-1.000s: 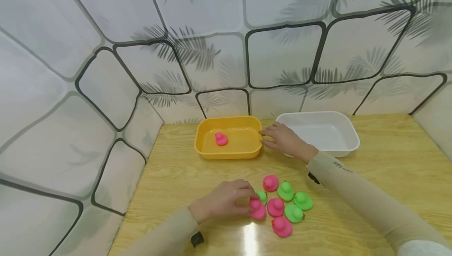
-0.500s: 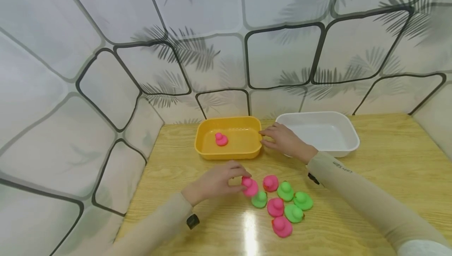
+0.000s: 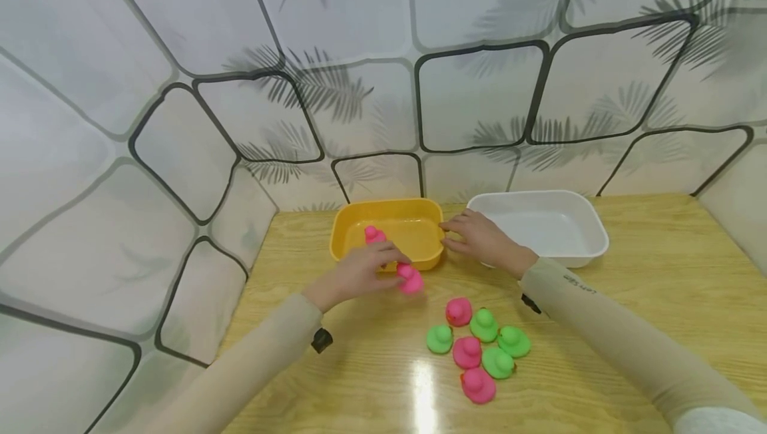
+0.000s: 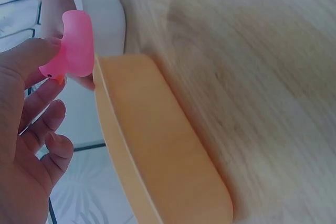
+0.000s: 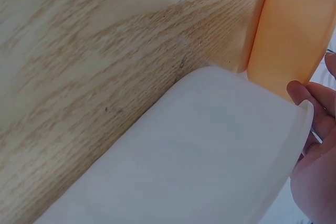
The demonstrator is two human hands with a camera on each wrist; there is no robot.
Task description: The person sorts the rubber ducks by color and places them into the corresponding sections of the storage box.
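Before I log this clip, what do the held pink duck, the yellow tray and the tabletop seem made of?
Held pink duck: probably vinyl or rubber, satin, with smooth rounded moulding. Yellow tray: likely plastic, glossy, showing small highlights and a thin moulded rim. Tabletop: glossy wood or laminate, unclear which; grain and a reflection show.

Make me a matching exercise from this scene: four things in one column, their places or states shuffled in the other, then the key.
Column one
1. Left hand
2. Right hand
3. Yellow tray
4. White tray

Column two
A. Has a pink toy duck lying inside it
B. Has its fingertips at the right end of the tray that stands further left
C. Stands to the right of the other tray
D. Pinches a second pink toy duck

Right pairs: 1-D, 2-B, 3-A, 4-C
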